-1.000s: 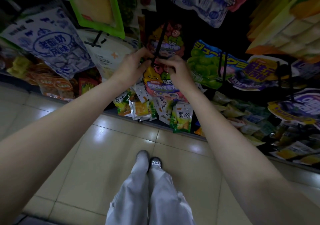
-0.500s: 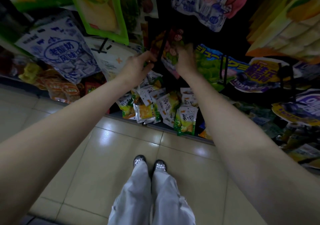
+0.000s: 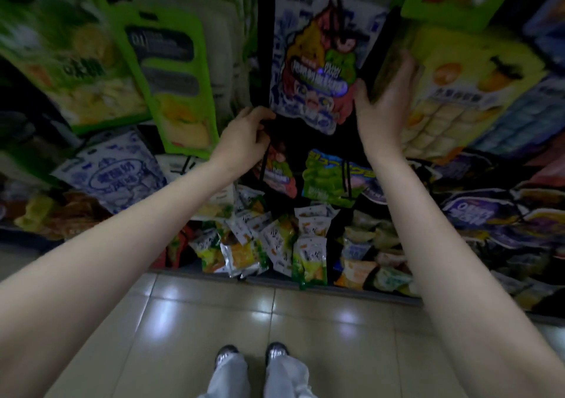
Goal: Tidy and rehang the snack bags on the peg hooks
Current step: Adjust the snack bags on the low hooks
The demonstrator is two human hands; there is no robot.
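Head view showed us both arms reaching up to the snack wall. Our left hand (image 3: 244, 139) was curled, fingertips touching the lower left corner of a hanging cartoon bag (image 3: 315, 61); whether it gripped the dark peg hook (image 3: 264, 160) below, we could not tell. Our right hand (image 3: 386, 101) lay nearly flat, fingers straight, against a yellow bag (image 3: 477, 91) just right of the cartoon bag. Small packets (image 3: 275, 244) crowded the bottom shelf above a tiled floor (image 3: 244, 321).

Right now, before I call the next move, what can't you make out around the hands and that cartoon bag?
- Head view: peg hook holding the cartoon bag is lost in motion blur.
- Right hand: its fingertips are hidden behind a blurred dark bag edge, so its grip is unclear.
- Left hand: its fingers curl at the bag's lower corner; contact is shadowed.
- Green bags: print unreadable, blurred.
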